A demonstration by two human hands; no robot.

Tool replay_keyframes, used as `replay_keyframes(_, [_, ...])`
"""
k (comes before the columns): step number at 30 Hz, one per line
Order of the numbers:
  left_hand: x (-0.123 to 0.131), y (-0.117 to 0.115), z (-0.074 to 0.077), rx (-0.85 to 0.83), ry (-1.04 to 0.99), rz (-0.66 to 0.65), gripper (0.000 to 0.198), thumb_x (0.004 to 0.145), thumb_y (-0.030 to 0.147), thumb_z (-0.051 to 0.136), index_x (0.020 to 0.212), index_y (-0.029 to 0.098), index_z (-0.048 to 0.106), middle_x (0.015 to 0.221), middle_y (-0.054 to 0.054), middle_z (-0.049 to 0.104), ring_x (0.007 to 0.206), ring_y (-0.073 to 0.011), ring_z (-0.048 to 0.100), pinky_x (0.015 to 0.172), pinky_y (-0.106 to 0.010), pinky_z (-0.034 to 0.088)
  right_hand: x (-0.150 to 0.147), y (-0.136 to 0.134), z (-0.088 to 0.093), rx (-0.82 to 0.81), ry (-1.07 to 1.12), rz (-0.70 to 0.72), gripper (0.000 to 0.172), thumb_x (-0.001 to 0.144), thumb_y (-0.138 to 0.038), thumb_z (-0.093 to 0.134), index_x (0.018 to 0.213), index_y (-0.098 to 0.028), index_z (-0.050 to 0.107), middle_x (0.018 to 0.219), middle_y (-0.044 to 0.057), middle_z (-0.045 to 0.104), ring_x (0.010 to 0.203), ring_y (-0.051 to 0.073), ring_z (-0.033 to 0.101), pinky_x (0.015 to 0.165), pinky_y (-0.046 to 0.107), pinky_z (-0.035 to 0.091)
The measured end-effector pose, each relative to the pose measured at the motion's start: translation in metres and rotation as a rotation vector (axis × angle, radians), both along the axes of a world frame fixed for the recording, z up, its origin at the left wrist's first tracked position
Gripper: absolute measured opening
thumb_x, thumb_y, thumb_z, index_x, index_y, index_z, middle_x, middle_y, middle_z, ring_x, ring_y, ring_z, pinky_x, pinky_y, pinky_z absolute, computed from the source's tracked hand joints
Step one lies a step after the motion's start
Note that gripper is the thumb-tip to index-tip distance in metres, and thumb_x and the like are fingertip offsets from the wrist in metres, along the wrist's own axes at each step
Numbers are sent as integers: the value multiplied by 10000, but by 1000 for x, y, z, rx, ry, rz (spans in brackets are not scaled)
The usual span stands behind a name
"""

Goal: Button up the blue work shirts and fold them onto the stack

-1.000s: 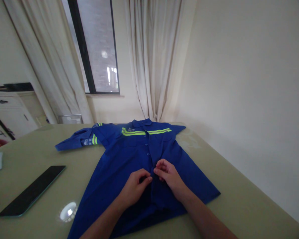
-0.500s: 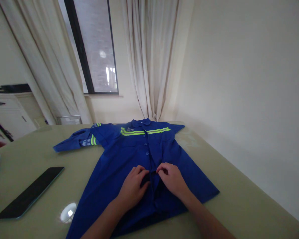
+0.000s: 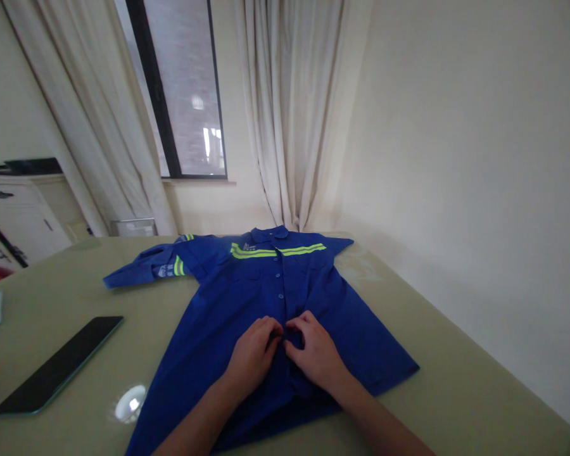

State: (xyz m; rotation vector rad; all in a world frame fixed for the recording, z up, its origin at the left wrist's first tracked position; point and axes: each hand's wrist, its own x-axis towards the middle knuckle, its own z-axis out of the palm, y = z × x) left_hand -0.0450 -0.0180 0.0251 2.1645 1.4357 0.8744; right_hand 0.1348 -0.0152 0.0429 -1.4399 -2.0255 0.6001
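A blue work shirt [image 3: 228, 304] with yellow-green reflective stripes lies flat, front up, on a pale green table [image 3: 456, 392], collar pointing away from me. My left hand [image 3: 253, 354] and my right hand [image 3: 314, 352] meet on the button strip, a little below its middle. Both have curled fingers pinching the fabric edges together, fingertips touching. Several buttons run up the strip above my hands. One sleeve spreads out to the left; the other lies out of sight.
A long dark flat slab [image 3: 59, 372] lies on the table at the left. A bright round light reflection [image 3: 130, 405] shows beside it. Curtains [image 3: 289, 114] and a window [image 3: 180, 88] stand behind the table, a white cabinet [image 3: 14, 215] at far left, and a wall at the right.
My two hands have drawn closer together on the button strip, and the right hand has shifted slightly left. The shirt has stayed in place.
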Motion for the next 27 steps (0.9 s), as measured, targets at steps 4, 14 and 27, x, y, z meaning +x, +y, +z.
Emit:
replay_keyframes(4, [0,-1,0,17,-17,5,258,841,53,498,954,246,626,953,-19,673,915,-209,613,802,-325,467,-1,4,-2,-30,99,33,214,842,-319,724,1043,-253,751,1000,39,652,858,189,632,733,276,468])
replay_keyframes(14, [1,-1,-1,78,-9,33,144,922,160,525,945,249,636,941,-18,683,909,-213,630,802,-336,482,6,17,-8,-136,278,47,249,656,-64,582,826,-194,710,676,-34,595,637,135,531,591,237,375])
replay_keyframes(27, [1,-3,3,131,-40,51,146,930,153,551,972,256,645,948,-12,686,915,-211,632,818,-336,500,4,13,-7,-130,375,49,329,648,-106,579,929,-182,734,670,-44,563,579,119,496,554,239,379])
